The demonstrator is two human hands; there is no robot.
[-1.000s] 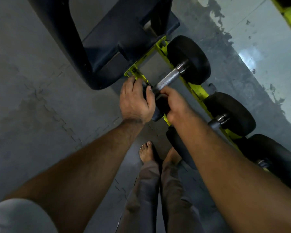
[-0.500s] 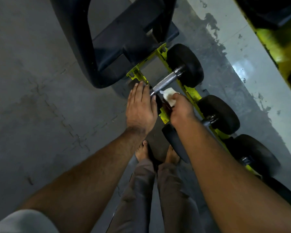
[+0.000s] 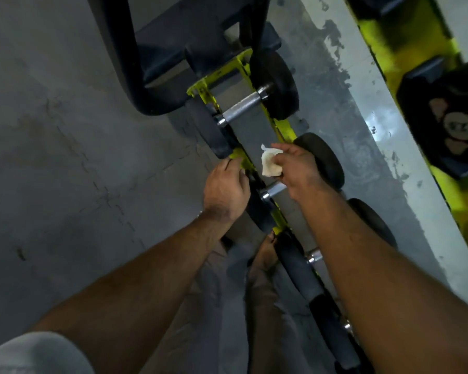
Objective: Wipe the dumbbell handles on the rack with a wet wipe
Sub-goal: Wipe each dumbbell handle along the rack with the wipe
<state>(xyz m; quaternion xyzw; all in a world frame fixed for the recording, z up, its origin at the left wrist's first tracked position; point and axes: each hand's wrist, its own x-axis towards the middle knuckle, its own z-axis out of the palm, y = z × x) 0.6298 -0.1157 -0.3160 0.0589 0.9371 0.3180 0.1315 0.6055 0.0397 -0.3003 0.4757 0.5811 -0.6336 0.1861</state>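
Observation:
Black dumbbells lie in a row on a low yellow rack point(image 3: 284, 129). The farthest dumbbell's bare metal handle point(image 3: 242, 106) is free of both hands. My right hand point(image 3: 299, 168) pinches a crumpled white wet wipe point(image 3: 270, 163) just above the second dumbbell's handle point(image 3: 274, 189), only a short stub of which shows under the hand. My left hand point(image 3: 226, 188) hovers over the near weight point(image 3: 258, 209) of that second dumbbell, fingers bent downward near the yellow rail; whether it touches is unclear. A third dumbbell's handle point(image 3: 314, 257) peeks out beside my right forearm.
A black curved machine frame point(image 3: 135, 76) stands at the rack's far end. At the right, a second yellow rack point(image 3: 416, 63) carries a black hex dumbbell point(image 3: 449, 117). Grey rubber floor tiles point(image 3: 65, 157) spread to the left. My bare foot point(image 3: 265, 252) stands against the rack.
Both hands have left the farthest dumbbell and come back toward me to the second one. The wipe, hidden at first, is now visible in my right hand.

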